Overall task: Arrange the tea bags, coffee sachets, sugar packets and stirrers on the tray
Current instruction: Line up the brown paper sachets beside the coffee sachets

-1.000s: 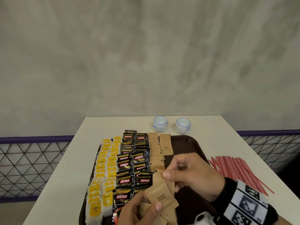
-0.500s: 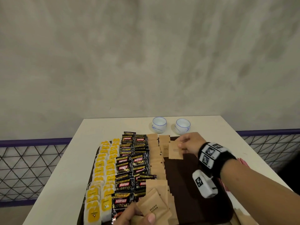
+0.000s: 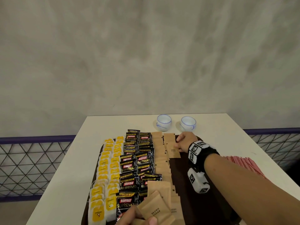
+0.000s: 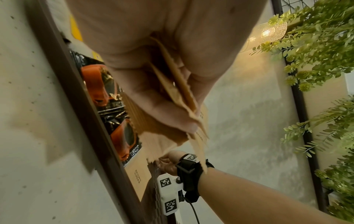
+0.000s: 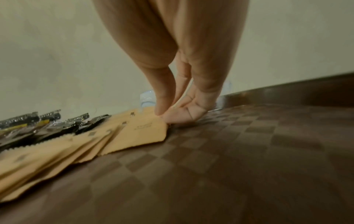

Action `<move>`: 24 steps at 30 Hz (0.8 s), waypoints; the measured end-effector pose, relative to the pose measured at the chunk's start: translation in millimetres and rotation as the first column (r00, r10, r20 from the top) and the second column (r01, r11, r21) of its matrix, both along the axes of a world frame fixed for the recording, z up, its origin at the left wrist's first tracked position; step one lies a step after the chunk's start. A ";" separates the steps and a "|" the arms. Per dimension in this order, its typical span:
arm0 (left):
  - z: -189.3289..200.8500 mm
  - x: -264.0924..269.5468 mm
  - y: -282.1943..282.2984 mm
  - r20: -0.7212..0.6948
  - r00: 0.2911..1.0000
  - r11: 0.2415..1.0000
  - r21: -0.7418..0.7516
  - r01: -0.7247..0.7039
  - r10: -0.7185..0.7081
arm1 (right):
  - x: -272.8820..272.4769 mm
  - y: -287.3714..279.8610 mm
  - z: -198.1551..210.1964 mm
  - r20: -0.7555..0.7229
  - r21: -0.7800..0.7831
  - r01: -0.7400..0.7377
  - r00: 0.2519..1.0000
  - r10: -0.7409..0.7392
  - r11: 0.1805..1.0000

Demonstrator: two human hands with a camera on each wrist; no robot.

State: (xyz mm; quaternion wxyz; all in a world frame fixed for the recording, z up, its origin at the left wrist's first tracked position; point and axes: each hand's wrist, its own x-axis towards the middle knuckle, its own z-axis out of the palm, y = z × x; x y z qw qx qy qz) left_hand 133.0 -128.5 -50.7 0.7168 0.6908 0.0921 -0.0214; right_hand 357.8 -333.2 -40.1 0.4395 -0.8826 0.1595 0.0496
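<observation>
Since half a second ago the brown sugar packet (image 3: 173, 150) has been lowered from just above the tray onto the far end of the second sugar column, and the right hand (image 3: 185, 143) has dropped with it.

Nearest, the left hand (image 3: 138, 218) is seen clenched round a fanned stack of sugar packets (image 3: 155, 208), the top one printed "BROWN SUGAR". Beyond it the brown tray (image 3: 203, 208) carries, from left to right, yellow-tagged tea bags (image 3: 103, 176), black coffee sachets (image 3: 129, 168) reading "KOPIKO SUPREMO", and the sugar columns. The red stirrers (image 3: 243, 164) lie on the white counter (image 3: 73, 159) to the right of the right forearm, off the tray.

At the far end the right hand is seen pinching the packet's right edge between thumb and fingertips (image 5: 162, 112); the packet lies flat to the left of that hand, its long axis running away from the person. The next packet would be drawn from the left hand's stack, near the body, well apart from the right hand. Two white cups (image 3: 164, 122) stand beyond the tray.
</observation>
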 end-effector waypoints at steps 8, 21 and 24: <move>14.6 -17.1 -4.3 0.007 0.999 0.998 -0.038 0.050 -0.050 | -38.9 -10.3 36.2 0.113 0.271 -0.159 0.985 0.133 0.949; 24.8 -22.1 -21.7 0.019 0.992 0.991 -0.033 0.128 -0.127 | -175.5 -6.0 69.7 0.179 0.427 -0.529 0.844 0.505 0.733; 18.5 -22.5 -20.4 0.006 0.995 0.993 -0.070 0.095 -0.095 | -157.7 -16.4 71.9 0.207 0.397 -0.439 0.898 0.388 0.806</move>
